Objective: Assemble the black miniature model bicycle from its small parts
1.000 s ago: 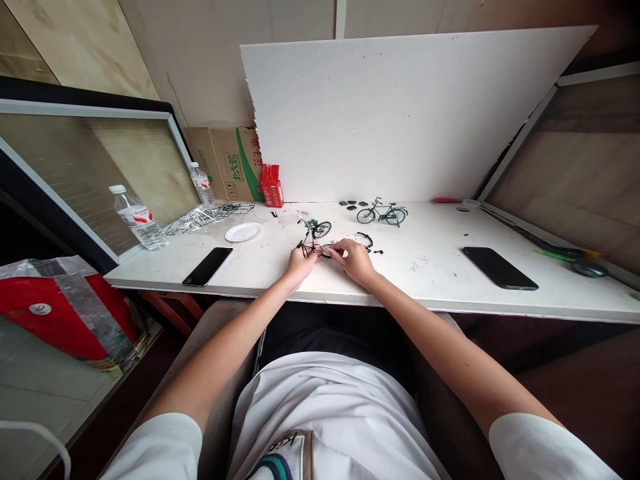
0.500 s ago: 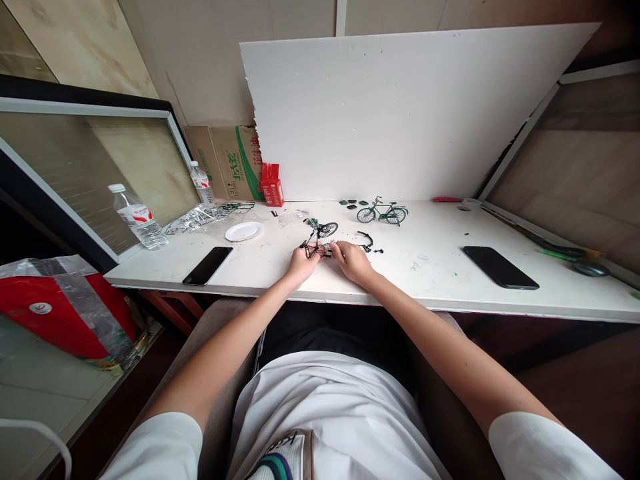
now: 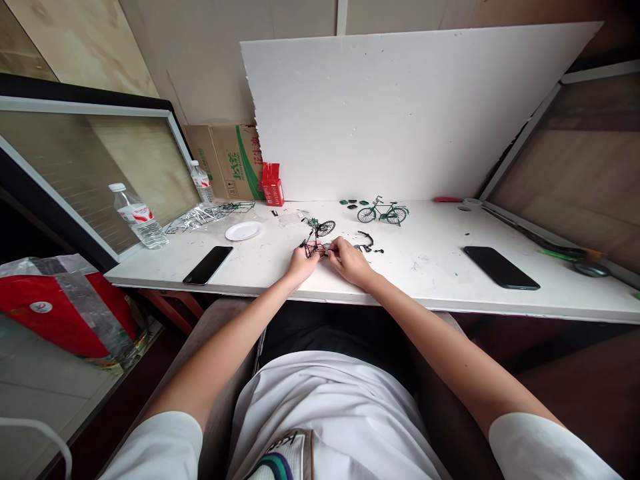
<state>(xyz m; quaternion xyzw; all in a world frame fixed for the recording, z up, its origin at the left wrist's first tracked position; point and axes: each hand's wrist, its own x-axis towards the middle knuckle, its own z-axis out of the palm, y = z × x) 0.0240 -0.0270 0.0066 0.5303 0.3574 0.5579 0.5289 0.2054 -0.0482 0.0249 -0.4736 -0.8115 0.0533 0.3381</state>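
Note:
My left hand (image 3: 299,268) is closed around a dark model bicycle frame (image 3: 310,249), holding it just above the table near the front edge. Right beside it, my right hand (image 3: 353,263) is closed, thumb and fingers pinched together at the frame's right side. Whatever lies between those fingertips is too small and covered to make out. Just behind the hands are a spoked model wheel (image 3: 326,229) and small green parts. A curved black part (image 3: 367,236) lies beyond my right hand. Farther back stands an assembled green model bicycle (image 3: 383,213).
On the white table (image 3: 420,293) lie a phone (image 3: 207,265) at left and another black phone (image 3: 500,267) at right. A white plate (image 3: 243,231), loose sprue parts (image 3: 205,215) and a water bottle (image 3: 140,217) are at left. A red box (image 3: 273,185) stands behind.
My right hand's fingers have shifted slightly, curling closer over the spot beside the frame. My left hand keeps its hold on the model bicycle frame.

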